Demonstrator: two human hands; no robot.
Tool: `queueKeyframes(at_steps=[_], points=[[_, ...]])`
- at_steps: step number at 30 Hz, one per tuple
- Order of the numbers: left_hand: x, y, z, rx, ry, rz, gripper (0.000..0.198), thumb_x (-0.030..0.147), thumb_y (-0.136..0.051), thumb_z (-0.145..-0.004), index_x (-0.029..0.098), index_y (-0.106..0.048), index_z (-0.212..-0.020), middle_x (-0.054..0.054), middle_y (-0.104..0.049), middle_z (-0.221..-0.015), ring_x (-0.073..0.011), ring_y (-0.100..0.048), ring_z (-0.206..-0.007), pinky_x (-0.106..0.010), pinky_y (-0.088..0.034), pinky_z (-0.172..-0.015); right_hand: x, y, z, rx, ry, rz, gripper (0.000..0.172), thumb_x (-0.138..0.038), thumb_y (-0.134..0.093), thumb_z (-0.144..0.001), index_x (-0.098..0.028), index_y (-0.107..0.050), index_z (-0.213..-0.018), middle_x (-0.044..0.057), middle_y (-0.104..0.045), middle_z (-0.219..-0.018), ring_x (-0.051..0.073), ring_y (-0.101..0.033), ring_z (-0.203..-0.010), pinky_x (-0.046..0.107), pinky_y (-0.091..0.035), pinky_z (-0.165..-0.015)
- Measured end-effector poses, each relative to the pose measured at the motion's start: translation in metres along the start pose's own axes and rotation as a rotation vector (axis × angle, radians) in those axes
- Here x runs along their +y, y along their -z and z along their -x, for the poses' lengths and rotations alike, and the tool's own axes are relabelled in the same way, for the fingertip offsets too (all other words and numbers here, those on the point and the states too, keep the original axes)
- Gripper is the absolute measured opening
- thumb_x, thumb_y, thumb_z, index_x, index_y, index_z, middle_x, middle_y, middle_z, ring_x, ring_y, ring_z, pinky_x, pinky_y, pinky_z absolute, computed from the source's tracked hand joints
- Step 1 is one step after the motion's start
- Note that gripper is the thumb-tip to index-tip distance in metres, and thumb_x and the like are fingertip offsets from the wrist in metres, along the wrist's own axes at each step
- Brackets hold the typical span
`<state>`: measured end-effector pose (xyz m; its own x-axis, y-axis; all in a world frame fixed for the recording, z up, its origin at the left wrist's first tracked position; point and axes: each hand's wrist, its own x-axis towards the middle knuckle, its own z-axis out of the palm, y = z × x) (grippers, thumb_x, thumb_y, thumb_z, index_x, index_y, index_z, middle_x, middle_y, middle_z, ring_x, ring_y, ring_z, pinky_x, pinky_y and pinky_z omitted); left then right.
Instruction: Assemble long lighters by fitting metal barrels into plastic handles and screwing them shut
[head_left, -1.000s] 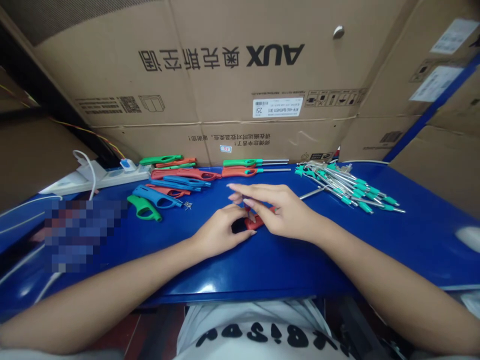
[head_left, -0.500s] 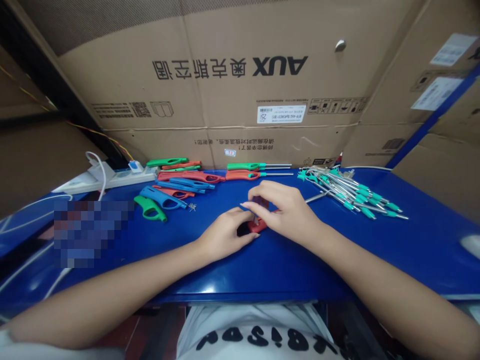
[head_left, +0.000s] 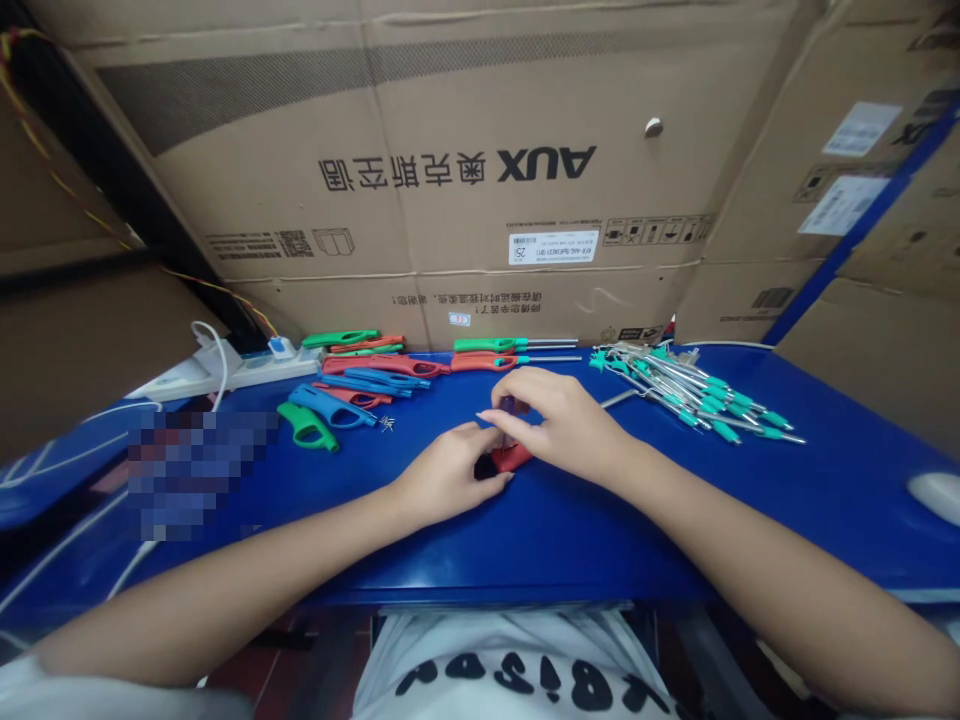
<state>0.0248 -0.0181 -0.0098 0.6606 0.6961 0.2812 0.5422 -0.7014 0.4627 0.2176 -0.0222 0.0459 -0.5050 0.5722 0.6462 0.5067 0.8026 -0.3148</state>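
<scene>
A red gas lighter (head_left: 513, 458) lies on the blue table under both hands, most of it hidden by my fingers. My left hand (head_left: 451, 468) is closed around its near end, thumb along the front side. My right hand (head_left: 555, 412) pinches a small screwdriver (head_left: 509, 405) with a dark handle, its thin shaft pointing down at the lighter. Past my right hand a metal tube (head_left: 619, 398) sticks out, and I cannot tell whether it belongs to this lighter. Several tiny screws (head_left: 387, 423) lie in a small heap left of my hands.
Green, blue and red lighter shells (head_left: 330, 405) lie at the left. Two lighters with metal tubes (head_left: 487, 362) rest along the cardboard wall (head_left: 450, 240). A pile of metal tubes with teal ends (head_left: 690, 390) is at the right. A power strip (head_left: 225, 375) stands back left.
My head view has shifted slightly. Both hands stay at the red lighter; the screwdriver's dark handle shows more clearly between the right fingers.
</scene>
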Motion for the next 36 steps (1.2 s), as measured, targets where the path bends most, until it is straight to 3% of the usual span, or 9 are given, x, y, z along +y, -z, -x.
queueKeyframes(at_steps=[4, 8, 12, 17, 22, 27, 36], points=[[0.000, 0.015, 0.000, -0.077, 0.040, -0.137, 0.030, 0.020, -0.066, -0.082, 0.016, -0.064, -0.111, -0.009, -0.070, -0.102, -0.0252, -0.066, -0.093, -0.035, -0.054, -0.081, 0.005, 0.006, -0.003, 0.048, -0.076, -0.015, 0.020, -0.034, -0.067, -0.094, -0.018, -0.062, -0.083, 0.000, -0.066, -0.074, 0.013, -0.059, -0.065, 0.024, -0.045, -0.064], [-0.007, 0.035, -0.004, -0.176, 0.113, -0.221, 0.049, 0.016, -0.067, -0.079, 0.016, -0.058, -0.128, -0.012, -0.068, -0.120, -0.0275, -0.068, -0.104, -0.037, -0.055, -0.089, 0.023, 0.031, -0.004, 0.179, -0.171, 0.053, 0.018, -0.034, -0.065, -0.094, -0.019, -0.064, -0.084, 0.000, -0.068, -0.075, 0.013, -0.059, -0.063, 0.025, -0.045, -0.065], [-0.012, 0.038, -0.009, -0.243, 0.073, -0.219, 0.044, 0.021, -0.068, -0.087, 0.017, -0.058, -0.130, -0.012, -0.067, -0.125, -0.0279, -0.066, -0.112, -0.038, -0.054, -0.096, 0.055, 0.055, 0.009, 0.053, -0.273, 0.295, 0.015, -0.032, -0.064, -0.092, -0.021, -0.064, -0.083, 0.001, -0.069, -0.074, 0.015, -0.061, -0.065, 0.026, -0.041, -0.063], [-0.032, 0.027, -0.027, -0.184, -0.128, -0.308, 0.037, 0.012, -0.055, -0.095, 0.013, -0.058, -0.133, -0.015, -0.069, -0.122, -0.0278, -0.064, -0.115, -0.041, -0.052, -0.100, 0.085, 0.067, 0.033, 0.042, -0.490, 0.645, 0.016, -0.035, -0.060, -0.092, -0.022, -0.066, -0.084, 0.005, -0.073, -0.080, 0.021, -0.064, -0.072, 0.028, -0.032, -0.057], [-0.071, 0.055, -0.064, -0.010, -0.254, -0.323, 0.029, 0.016, -0.054, -0.095, 0.015, -0.066, -0.121, -0.014, -0.071, -0.121, -0.0256, -0.066, -0.111, -0.040, -0.052, -0.099, 0.102, 0.079, 0.043, 0.108, -0.705, 0.734, 0.020, -0.041, -0.059, -0.091, -0.023, -0.068, -0.087, 0.007, -0.074, -0.082, 0.025, -0.065, -0.076, 0.029, -0.029, -0.055], [-0.102, 0.080, -0.095, 0.061, -0.092, -0.372, 0.032, 0.024, -0.054, -0.094, 0.017, -0.070, -0.120, -0.012, -0.074, -0.117, -0.0274, -0.069, -0.107, -0.040, -0.053, -0.095, 0.114, 0.090, 0.049, 0.142, -0.759, 0.734, 0.023, -0.044, -0.060, -0.088, -0.023, -0.069, -0.085, 0.008, -0.072, -0.079, 0.026, -0.064, -0.074, 0.030, -0.028, -0.053], [-0.136, 0.067, -0.119, -0.024, -0.071, -0.393, 0.032, 0.023, -0.058, -0.087, 0.015, -0.074, -0.114, -0.013, -0.076, -0.110, -0.0271, -0.071, -0.101, -0.036, -0.054, -0.092, 0.111, 0.086, 0.050, 0.124, -0.755, 0.731, 0.021, -0.042, -0.060, -0.089, -0.023, -0.068, -0.084, 0.007, -0.072, -0.077, 0.025, -0.066, -0.076, 0.029, -0.030, -0.055]])
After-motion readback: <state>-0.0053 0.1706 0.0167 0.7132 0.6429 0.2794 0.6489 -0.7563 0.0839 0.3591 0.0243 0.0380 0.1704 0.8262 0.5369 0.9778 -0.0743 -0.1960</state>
